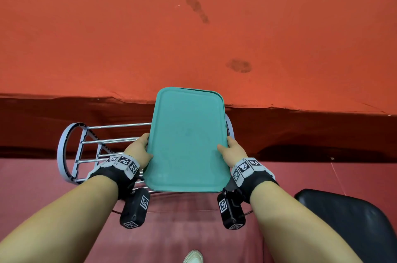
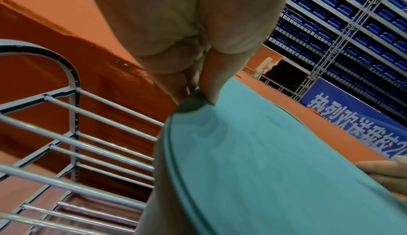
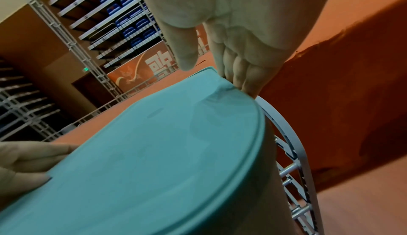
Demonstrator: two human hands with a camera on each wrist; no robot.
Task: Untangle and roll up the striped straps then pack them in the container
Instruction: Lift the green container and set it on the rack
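A teal lidded container is held level between both hands, above a grey metal rack. My left hand grips its left edge, thumb on the lid and fingers underneath. My right hand grips the right edge; in the right wrist view its fingers curl under the rim while the thumb hovers just above the lid. The container's pale side wall shows below the teal lid. No striped straps are in view.
An orange-covered table stretches ahead, its front edge just beyond the container. The rack of metal bars stands on the reddish floor below my hands. A black chair seat is at lower right. A white shoe tip shows at the bottom.
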